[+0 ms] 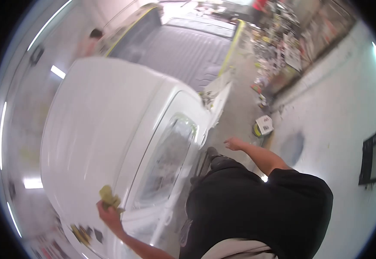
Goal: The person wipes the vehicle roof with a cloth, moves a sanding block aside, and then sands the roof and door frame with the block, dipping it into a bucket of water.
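My left hand is closed around a crumpled yellow cloth, over the white roof of a pickup truck, near the roof's edge above the side window. The cloth sticks up past my fingers and overlaps the roof in this view. My right hand hangs out by the truck's side, above the floor, holding nothing, its fingers loosely bent and somewhat apart.
Behind the cab lies the grey truck bed, its side edges lined with yellow tape. A tin with a white box stands by the right wall. Cluttered items line the floor farther back. Another person is beyond the truck.
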Motion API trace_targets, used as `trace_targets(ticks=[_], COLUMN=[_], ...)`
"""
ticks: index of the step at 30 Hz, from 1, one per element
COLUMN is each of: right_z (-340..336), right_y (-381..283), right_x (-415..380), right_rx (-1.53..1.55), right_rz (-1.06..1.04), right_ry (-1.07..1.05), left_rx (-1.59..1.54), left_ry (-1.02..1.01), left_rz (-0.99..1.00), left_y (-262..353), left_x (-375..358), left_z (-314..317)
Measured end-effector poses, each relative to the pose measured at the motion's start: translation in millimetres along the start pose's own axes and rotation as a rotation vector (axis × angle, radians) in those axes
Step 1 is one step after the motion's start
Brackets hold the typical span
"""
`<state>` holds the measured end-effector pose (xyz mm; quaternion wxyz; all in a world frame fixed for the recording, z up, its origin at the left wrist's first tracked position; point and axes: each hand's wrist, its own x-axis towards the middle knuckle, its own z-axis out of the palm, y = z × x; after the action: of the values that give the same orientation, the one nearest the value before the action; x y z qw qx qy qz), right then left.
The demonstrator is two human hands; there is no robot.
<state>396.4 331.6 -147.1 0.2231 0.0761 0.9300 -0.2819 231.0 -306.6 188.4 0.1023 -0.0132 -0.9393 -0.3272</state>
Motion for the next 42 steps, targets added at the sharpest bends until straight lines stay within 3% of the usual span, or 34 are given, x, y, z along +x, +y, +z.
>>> trace_targets(ticks=[4, 7, 9, 10, 12, 14, 15, 16, 18, 20, 24, 28, 30, 32, 34, 37, 40, 42], right_z=[8, 27, 44, 34, 6, -20, -22, -24, -30, -36, -56, -73, -71, -72, -85, -104, -109, -111], right_y=[31, 60, 81, 77, 54, 27, 23, 20, 15, 11, 1, -7, -1, 1, -8, -25, -33, -37], right_x=[-43, -69, -78, -83, -100, -120, -126, -130, -134, -136, -145, -155, -152, -147, -144, -149, -148, -151], right_rx=[0.028, 0.058, 0.173, 0.228, 0.404, 0.543, 0.592, 0.640, 0.736, 0.795, 0.873, 0.893, 0.971, 1.026, 1.057, 1.147, 1.140, 1.110], right_rz=[0.154, 0.214, 0.191, 0.172, 0.419, 0.539, 0.538, 0.538, 0.503, 0.459, 0.394, 0.368, 0.356, 0.332, 0.303, 0.216, 0.193, 0.226], right_ry=[0.022, 0.052, -0.066, -0.134, -0.363, -0.501, -0.521, -0.543, -0.563, -0.563, -0.548, -0.483, -0.439, -0.425, -0.435, -0.416, -0.435, -0.430], left_rx=[-0.004, 0.245, 0.443, 0.377, 0.249, 0.138, 0.170, 0.000, 0.094, 0.177, 0.099, -0.095, -0.088, -0.118, -0.190, -0.445, -0.510, -0.487], left_ry=[0.024, 0.046, 0.002, 0.004, 0.013, -0.202, -0.436, -0.657, -1.012, -1.074, -1.157, -1.380, -1.322, -1.325, -1.375, -1.345, -1.277, -1.241], left_rz=[-0.087, 0.039, 0.057, 0.112, 0.217, 0.338, 0.155, 0.187, 0.177, 0.295, 0.290, 0.360, 0.383, 0.231, -0.093, -0.152, -0.278, -0.246], left_y=[51, 20, 40, 51, 56, 53, 108, 88, 80, 47, 16, -11, 40, 52, 32, 29, 40, 31], left_x=[44, 82, 94, 94, 89, 69, 41, 31, -3, -42, -100, -122, -123, -123, -126, -130, -133, -134], left_z=[-18, -16, -7, 4, 40, 96, 103, 139, 188, 236, 277, 275, 240, 230, 243, 252, 247, 257])
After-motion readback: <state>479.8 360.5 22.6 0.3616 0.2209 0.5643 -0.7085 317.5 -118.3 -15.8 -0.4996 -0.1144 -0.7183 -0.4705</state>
